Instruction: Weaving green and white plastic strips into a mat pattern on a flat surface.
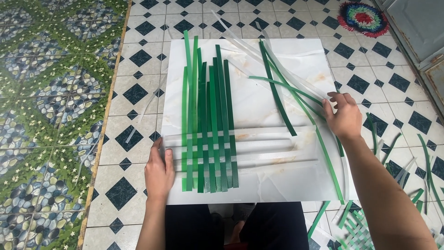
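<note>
Green plastic strips (210, 120) laid side by side, running near to far, sit on a white marble-look board (259, 190) that's flat on the tiled floor (138, 60). At their near end a few clear whitish strips (268, 150) cross them left to right, going over and under, so there's a small woven patch right in front of the person.

Left hand (159, 169) is flat on the board's left edge, fingers spread a bit, pressing down just beside the woven patch and touching the left ends of the whitish strips. Not pinching anything.

Right hand (343, 115) is out at the board's right edge, well apart from the woven patch, fingers curled around a bunch of loose green and clear strips (286, 90) that fan out toward the far left. Can't tell exactly how many it's got hold of.

More loose strips (416, 162) are scattered on the floor to the right, plus a bit of finished weave (356, 231) at the near right. Pebble-pattern floor (46, 115) on the left, round colourful mat (363, 18) far right.
</note>
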